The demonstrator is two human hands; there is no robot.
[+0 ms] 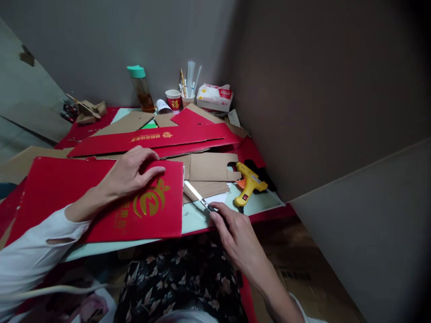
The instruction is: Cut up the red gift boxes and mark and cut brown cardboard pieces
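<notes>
My left hand (129,172) lies flat with its fingers spread on a red cardboard sheet (101,202) that bears a gold emblem, pressing it onto the table. My right hand (235,233) is closed round the handle of a utility knife (198,196). The knife's long blade points up and left toward the right edge of the red sheet, and its tip rests near a brown cardboard piece (207,168). The knife's handle is mostly hidden inside my fingers.
A yellow glue gun (249,183) lies right of the knife. More red and brown cardboard sheets (151,139) cover the table behind. At the back stand a green-capped bottle (141,87), paper cups (174,99), a cup of sticks (188,87) and a tissue pack (214,96). A grey wall rises close on the right.
</notes>
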